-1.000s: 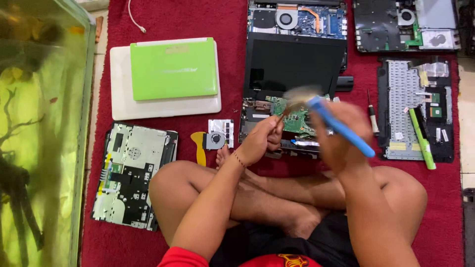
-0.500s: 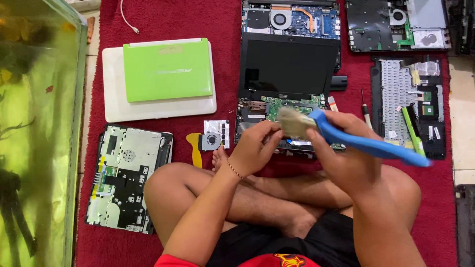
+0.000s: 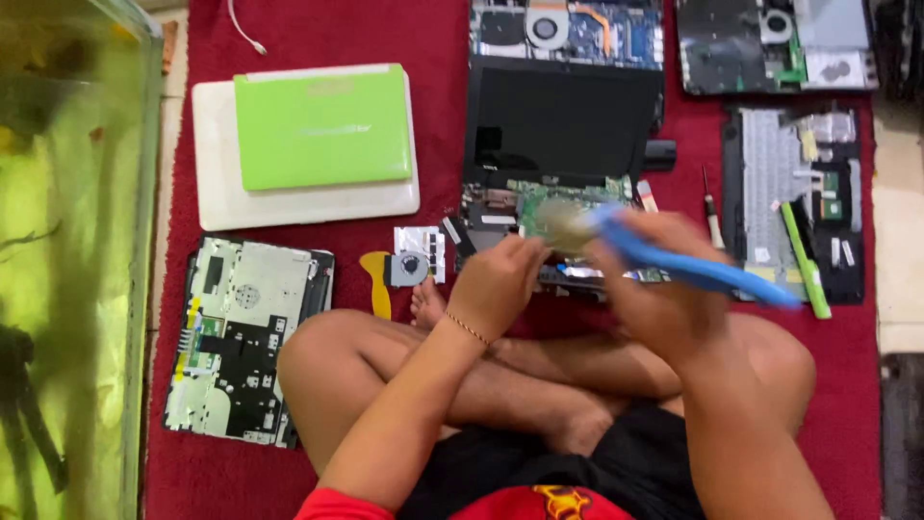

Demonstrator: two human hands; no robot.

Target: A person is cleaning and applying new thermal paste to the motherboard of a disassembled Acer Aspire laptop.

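Brush (image 3: 674, 262): blue handle, pale blurred bristles, over the open laptop (image 3: 563, 144).
Right hand (image 3: 664, 289): fist wrapped around the brush.
Left hand (image 3: 496, 284): fingers curled, pressing the laptop's near edge.

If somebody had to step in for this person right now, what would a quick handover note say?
Right hand: gripping a blue-handled brush, bristles over the green circuit board of the opened laptop; the brush is blurred.
Left hand: at the board's front edge; the grip is not clear.
Around: small fan and yellow pry tool left of the laptop; screwdriver to its right; green laptop closed on a white one.
Done: laptop opened, board exposed.
Left: brushing appears to be under way; the laptop is not yet reassembled.
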